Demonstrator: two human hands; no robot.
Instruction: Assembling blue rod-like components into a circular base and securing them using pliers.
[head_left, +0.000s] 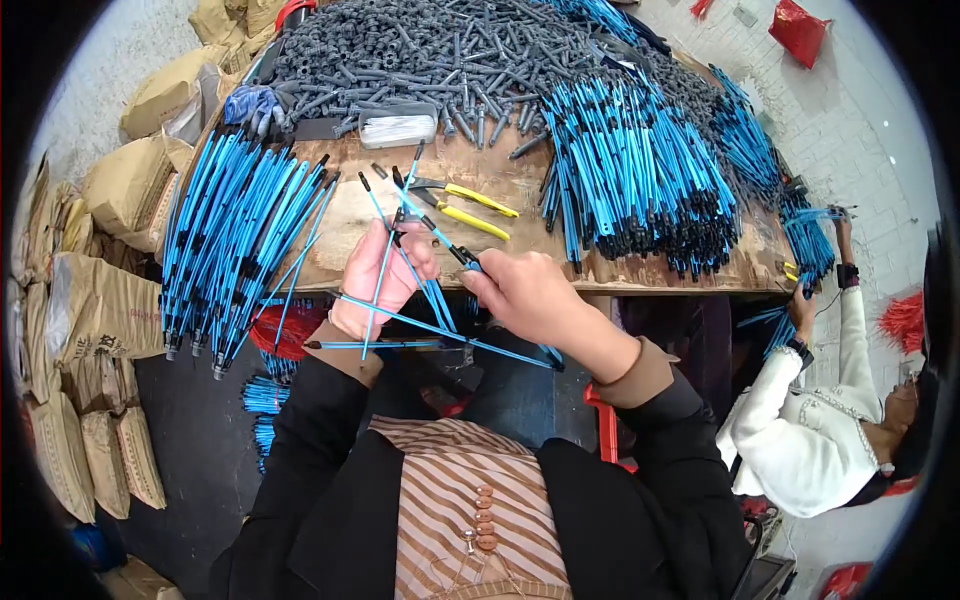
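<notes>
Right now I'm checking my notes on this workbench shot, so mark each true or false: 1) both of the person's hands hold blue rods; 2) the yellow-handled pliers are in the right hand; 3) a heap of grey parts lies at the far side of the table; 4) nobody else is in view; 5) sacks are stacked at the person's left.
1) True: the left hand and right hand both grip thin blue rods.
2) False: the yellow-handled pliers lie on the wooden table, beyond both hands.
3) True: the grey parts are heaped there.
4) False: a person in a white sleeve works at the right with blue rods too.
5) True: tan sacks are stacked there.
</notes>
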